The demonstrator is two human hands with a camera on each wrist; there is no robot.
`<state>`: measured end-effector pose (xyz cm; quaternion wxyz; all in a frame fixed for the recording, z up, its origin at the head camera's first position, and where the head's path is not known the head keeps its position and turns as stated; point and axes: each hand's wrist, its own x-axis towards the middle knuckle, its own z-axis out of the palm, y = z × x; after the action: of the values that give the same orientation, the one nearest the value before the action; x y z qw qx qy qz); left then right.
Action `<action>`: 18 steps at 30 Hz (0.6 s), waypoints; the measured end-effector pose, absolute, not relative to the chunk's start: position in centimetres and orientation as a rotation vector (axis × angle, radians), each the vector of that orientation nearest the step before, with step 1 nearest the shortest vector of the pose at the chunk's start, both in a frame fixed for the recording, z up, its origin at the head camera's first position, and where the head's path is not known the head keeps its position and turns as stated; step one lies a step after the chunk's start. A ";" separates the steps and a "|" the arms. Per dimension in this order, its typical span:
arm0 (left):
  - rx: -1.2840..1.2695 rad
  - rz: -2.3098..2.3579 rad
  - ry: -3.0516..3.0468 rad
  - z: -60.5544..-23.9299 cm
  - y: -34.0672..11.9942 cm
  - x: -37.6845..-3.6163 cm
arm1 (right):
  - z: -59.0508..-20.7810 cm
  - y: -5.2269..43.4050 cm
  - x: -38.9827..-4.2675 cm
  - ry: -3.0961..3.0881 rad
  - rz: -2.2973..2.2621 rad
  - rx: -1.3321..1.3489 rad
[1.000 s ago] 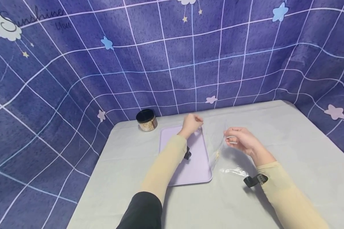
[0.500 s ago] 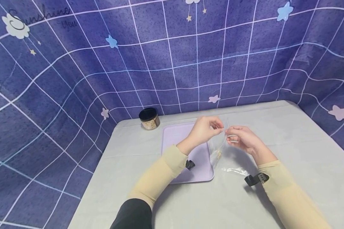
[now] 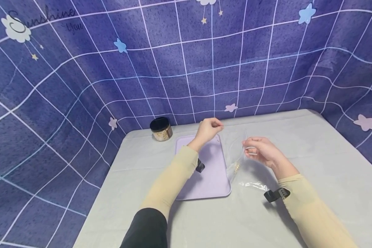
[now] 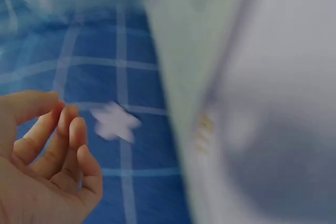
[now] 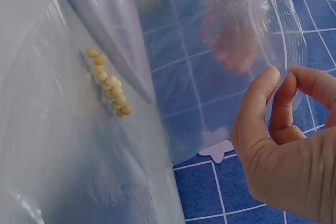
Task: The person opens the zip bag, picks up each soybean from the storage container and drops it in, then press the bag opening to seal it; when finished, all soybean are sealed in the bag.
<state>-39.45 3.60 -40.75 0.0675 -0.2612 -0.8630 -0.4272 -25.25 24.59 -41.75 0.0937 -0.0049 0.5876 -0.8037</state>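
The right hand (image 3: 261, 151) pinches the upper edge of a clear plastic bag (image 3: 240, 162) between thumb and fingertips, holding it upright so that its lower part trails onto the grey desk (image 3: 313, 165) just beside the right edge of the lilac tray (image 3: 210, 182). In the right wrist view the same bag (image 5: 173, 77) hangs in front of the hand (image 5: 289, 145), and a small cluster of yellowish beads (image 5: 109, 83) sits low inside it, well below the pinching fingers (image 5: 260, 103). The left hand (image 3: 208, 129) is raised above the tray's far end, to the left of the bag and apart from it, with its fingers loosely curled; the left wrist view shows that hand (image 4: 42, 166) with curled fingers and nothing visible between them (the picture is blurred, so a very small item could not be told). A black-lidded jar (image 3: 161, 129) stands near the desk's far left corner, just beyond the tray.
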 end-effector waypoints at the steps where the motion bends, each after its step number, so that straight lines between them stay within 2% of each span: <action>1: -0.740 -1.267 -2.638 -41.4 3.6 -40.3 | -41.8 24.6 -25.3 1.745 -2.384 -0.016; 7: -0.561 -1.059 -2.838 -44.7 3.8 -43.3 | -42.2 24.7 -25.5 1.762 -2.376 -0.019; 18: -0.534 -0.651 -2.947 -47.2 4.4 -44.4 | -42.4 24.9 -25.5 1.761 -2.374 -0.003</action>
<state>-44.40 4.40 -47.25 0.0384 -0.1741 -0.9608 -0.2124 -25.53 24.86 -42.45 0.0929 -0.0010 0.5932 -0.7997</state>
